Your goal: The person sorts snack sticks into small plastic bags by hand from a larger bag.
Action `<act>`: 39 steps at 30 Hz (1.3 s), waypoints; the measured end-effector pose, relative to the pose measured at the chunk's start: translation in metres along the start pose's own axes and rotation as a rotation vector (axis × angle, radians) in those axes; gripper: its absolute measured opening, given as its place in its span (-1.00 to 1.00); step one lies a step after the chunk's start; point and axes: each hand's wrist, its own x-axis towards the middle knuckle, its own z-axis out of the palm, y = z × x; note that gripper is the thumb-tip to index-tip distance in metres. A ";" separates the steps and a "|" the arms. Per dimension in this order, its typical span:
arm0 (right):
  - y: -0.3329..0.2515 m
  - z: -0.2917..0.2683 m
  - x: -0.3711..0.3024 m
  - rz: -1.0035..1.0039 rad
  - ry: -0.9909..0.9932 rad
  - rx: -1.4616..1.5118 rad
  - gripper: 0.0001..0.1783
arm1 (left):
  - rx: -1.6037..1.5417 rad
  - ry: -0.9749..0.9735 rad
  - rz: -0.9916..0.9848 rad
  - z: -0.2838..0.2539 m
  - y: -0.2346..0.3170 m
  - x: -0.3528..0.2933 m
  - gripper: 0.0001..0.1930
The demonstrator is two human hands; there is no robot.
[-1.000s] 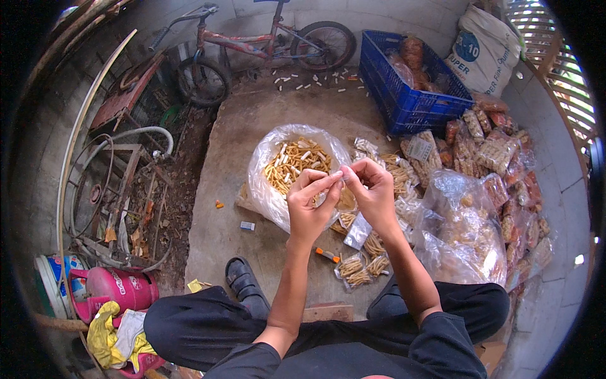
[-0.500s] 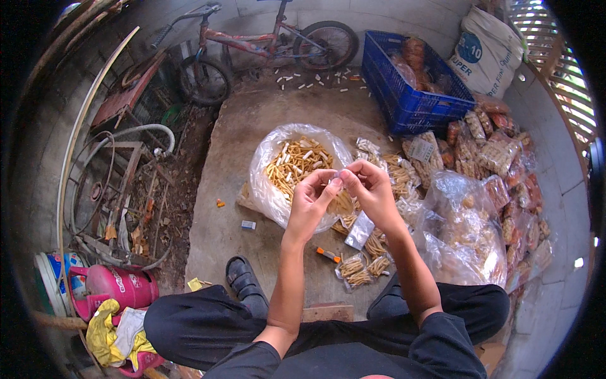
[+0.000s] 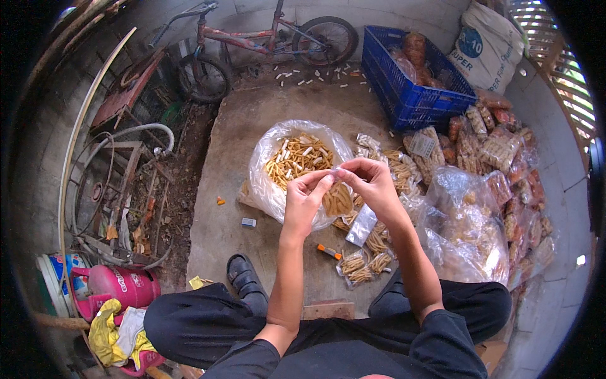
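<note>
My left hand (image 3: 305, 197) and my right hand (image 3: 372, 186) meet in front of me, thumbs and fingertips pinched together. Between the tips is a small pale bit, too little to name. Just beyond and below them stands a large open clear plastic bag (image 3: 260, 165), partly filled with tan stick-shaped pieces (image 3: 297, 165) and small white rolls. Beside my right wrist lie a stack of flat clear packets (image 3: 362, 225) and several small filled packets of sticks (image 3: 358, 270). An orange utility knife (image 3: 329, 252) rests on the floor between my forearms.
At the right are a big clear plastic bag (image 3: 467, 221) and a heap of filled packets (image 3: 499, 151). Behind stand a blue crate (image 3: 423, 107), a white sack (image 3: 486, 50) and a bicycle (image 3: 252, 41). A pink gas cylinder (image 3: 117, 289) is left; a small box (image 3: 249, 222) lies nearer.
My hands have shifted slightly left, the fingertips still pinched together. The view has moved a little; the things on the floor look unchanged.
</note>
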 end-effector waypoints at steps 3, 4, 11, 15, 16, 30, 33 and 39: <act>-0.003 -0.001 -0.001 0.009 -0.012 -0.022 -0.82 | -0.021 -0.008 -0.018 -0.002 -0.003 0.001 -0.82; -0.005 -0.001 -0.001 0.015 -0.024 -0.024 -0.83 | -0.001 0.011 -0.019 -0.003 -0.003 0.001 -0.82; -0.006 -0.004 -0.003 -0.006 -0.087 0.006 -0.85 | -0.067 0.019 0.020 -0.002 -0.004 0.002 -0.84; -0.007 -0.001 -0.003 -0.095 -0.085 -0.136 -0.82 | -0.009 0.066 0.063 -0.004 -0.004 0.001 -0.86; -0.006 0.000 -0.003 -0.163 -0.058 -0.245 -0.81 | 0.035 0.070 0.082 -0.004 -0.004 0.001 -0.86; -0.008 -0.001 -0.002 -0.018 -0.026 -0.092 -0.83 | 0.016 0.036 0.044 0.001 -0.005 0.004 -0.84; -0.007 0.001 -0.003 -0.011 0.037 -0.183 -0.85 | 0.106 0.050 0.091 0.006 -0.008 0.003 -0.82; 0.000 0.001 -0.007 -0.215 0.093 -0.515 -0.91 | 0.296 0.097 0.120 0.010 -0.018 0.000 -0.79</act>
